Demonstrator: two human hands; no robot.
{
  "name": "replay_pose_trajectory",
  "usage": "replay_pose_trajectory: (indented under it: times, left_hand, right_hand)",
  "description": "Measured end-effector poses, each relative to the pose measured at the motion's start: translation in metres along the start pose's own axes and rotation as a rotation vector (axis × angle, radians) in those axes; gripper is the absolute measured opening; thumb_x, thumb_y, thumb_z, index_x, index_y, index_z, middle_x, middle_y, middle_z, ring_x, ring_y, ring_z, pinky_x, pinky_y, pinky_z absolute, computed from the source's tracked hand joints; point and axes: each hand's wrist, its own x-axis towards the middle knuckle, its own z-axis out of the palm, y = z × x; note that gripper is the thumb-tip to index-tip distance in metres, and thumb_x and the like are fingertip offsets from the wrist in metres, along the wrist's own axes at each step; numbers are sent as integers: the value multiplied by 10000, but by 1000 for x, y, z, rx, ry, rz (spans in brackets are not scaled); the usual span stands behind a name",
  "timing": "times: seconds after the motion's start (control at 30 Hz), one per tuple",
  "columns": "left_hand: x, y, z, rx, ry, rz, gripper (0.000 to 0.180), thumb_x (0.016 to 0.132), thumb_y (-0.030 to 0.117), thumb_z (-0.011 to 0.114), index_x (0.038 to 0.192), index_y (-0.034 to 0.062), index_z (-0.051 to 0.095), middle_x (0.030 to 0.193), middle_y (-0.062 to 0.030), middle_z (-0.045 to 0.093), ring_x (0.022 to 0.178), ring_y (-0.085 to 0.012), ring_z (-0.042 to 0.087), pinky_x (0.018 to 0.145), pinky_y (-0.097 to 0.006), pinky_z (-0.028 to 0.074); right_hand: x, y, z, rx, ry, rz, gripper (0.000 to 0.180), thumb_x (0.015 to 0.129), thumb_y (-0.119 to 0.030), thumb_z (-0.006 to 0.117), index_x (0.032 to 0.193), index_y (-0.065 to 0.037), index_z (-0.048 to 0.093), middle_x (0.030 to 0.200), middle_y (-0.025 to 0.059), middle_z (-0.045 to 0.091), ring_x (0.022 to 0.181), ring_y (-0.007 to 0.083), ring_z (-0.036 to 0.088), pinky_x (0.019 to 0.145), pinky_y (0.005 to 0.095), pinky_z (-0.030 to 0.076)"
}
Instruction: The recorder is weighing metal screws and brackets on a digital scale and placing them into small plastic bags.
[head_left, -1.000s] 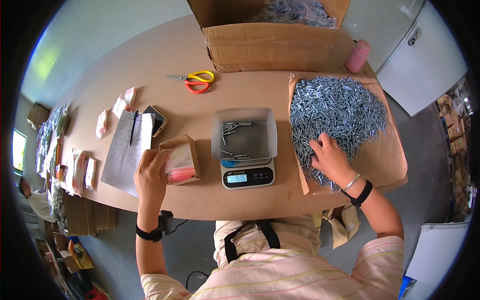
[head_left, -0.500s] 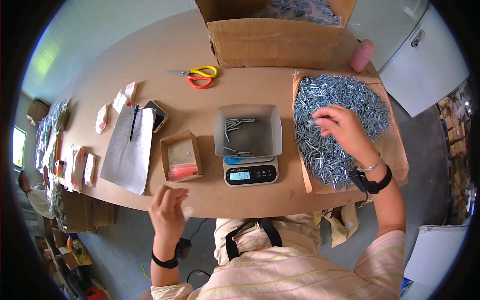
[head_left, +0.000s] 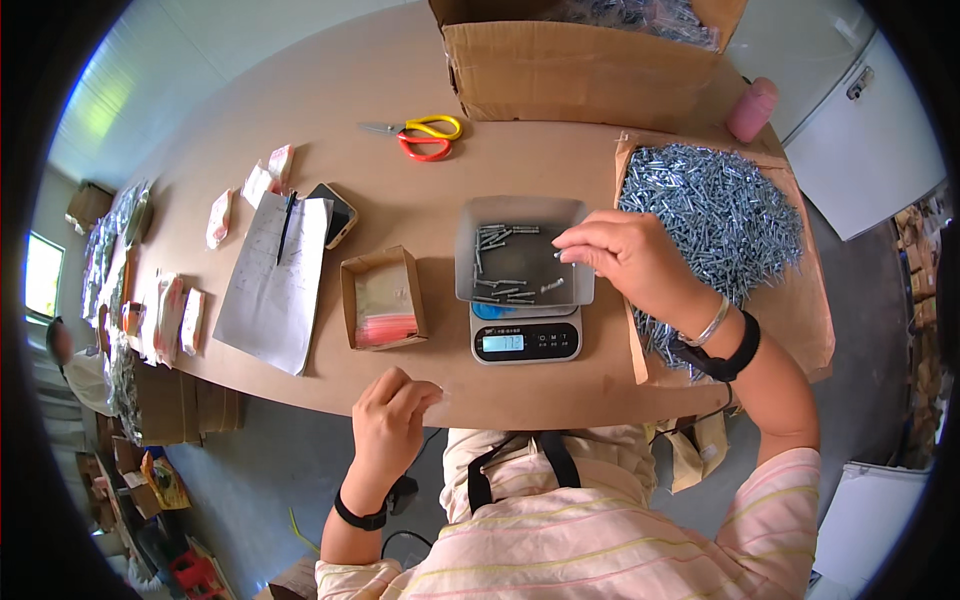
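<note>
- Lying in the grey scale tray (head_left: 480, 275), a few short silver screws (head_left: 505, 290) are scattered loosely.
- Open brown carton (head_left: 585, 65) at the far edge; small cardboard box (head_left: 380, 300) of clear red-striped bags left of the scale.
- Right hand (head_left: 625, 260) hovers over the tray's right rim, fingertips (head_left: 565, 243) pinched; what they hold is too small to tell.
- Left hand (head_left: 390, 425), loosely curled, pinches a clear bag (head_left: 437, 398) at the table edge.

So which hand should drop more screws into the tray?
Probably the right hand: it hovers over the scale's metal tray, beside the screw pile. The left hand is at the table edge, apparently pinching a small clear bag.
</note>
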Motion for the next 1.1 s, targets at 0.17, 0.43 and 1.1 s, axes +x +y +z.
replay_pose_trajectory:
  times: [0.17,0.43,1.1]
  left_hand:
    - [-4,4,7,-251,22,-354,94,812,10,794,882,32,736,696,-38,540,598,-108,483,535,-249,373]
    - [-8,-3,29,-449,-72,-513,202,733,48,877,897,30,759,748,-35,532,654,-141,489,610,-283,434]
    - [-11,1,58,-392,-112,-425,209,782,74,816,896,38,644,824,-68,652,791,-208,604,721,-330,490]
  right_hand:
    - [1,-18,-6,216,21,264,130,925,-68,722,1033,3,738,865,60,734,722,86,673,624,234,558]
    - [-8,-37,-33,385,71,453,132,949,-111,720,1029,-6,733,833,17,721,730,53,649,655,218,565]
    - [1,-38,-15,437,-10,469,154,979,-129,686,1082,-19,718,966,33,738,839,62,654,718,219,569]
